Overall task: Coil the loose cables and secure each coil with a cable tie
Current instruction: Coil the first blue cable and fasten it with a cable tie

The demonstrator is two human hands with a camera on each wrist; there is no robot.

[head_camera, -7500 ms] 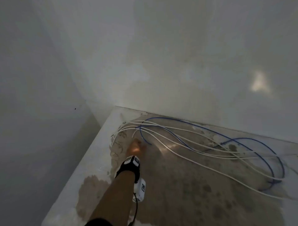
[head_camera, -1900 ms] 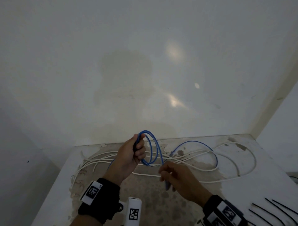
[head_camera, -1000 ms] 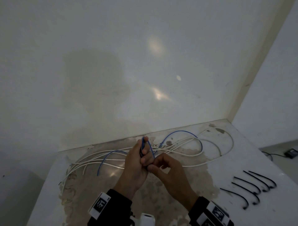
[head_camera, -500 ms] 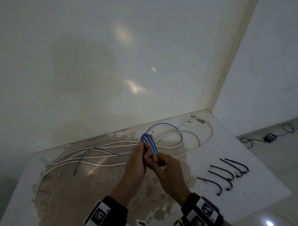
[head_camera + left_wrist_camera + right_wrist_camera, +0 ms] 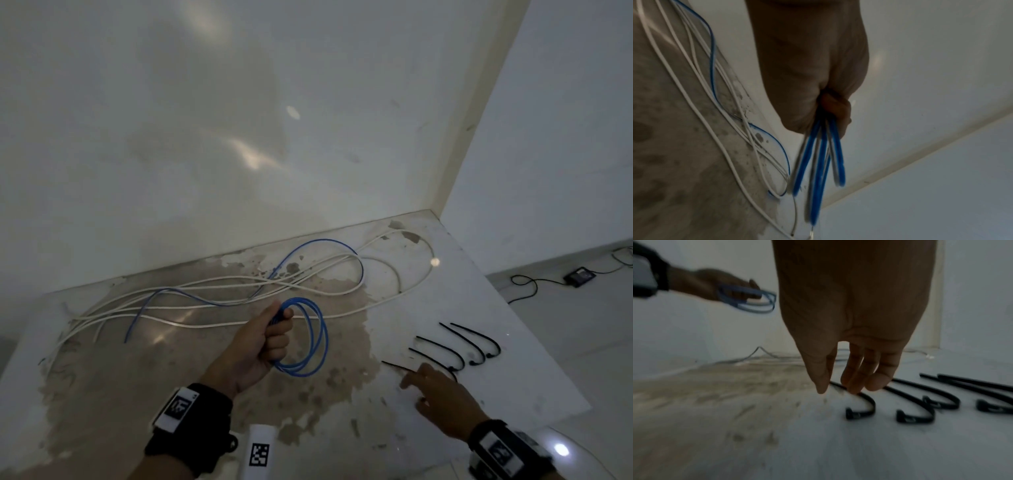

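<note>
My left hand (image 5: 270, 342) grips a small coil of blue cable (image 5: 313, 337) above the stained white table (image 5: 428, 428); the left wrist view shows the blue loops (image 5: 818, 162) hanging from the closed fist (image 5: 830, 110). My right hand (image 5: 431, 387) hovers with straight fingers over the leftmost black cable tie (image 5: 394, 366). In the right wrist view the fingertips (image 5: 853, 386) are at that tie (image 5: 865, 405), holding nothing. Several black ties (image 5: 472, 346) lie in a row at the right. Loose white cables (image 5: 239, 291) and another blue cable (image 5: 325, 245) sprawl along the back.
A white wall (image 5: 239, 137) rises behind the table, with a corner at the right. The table's right edge (image 5: 534, 342) drops to a floor where a black adapter and cord (image 5: 579, 275) lie.
My right hand has left the blue coil and moved right and down to the cable ties. The left hand alone now holds the coil, a little lower.
</note>
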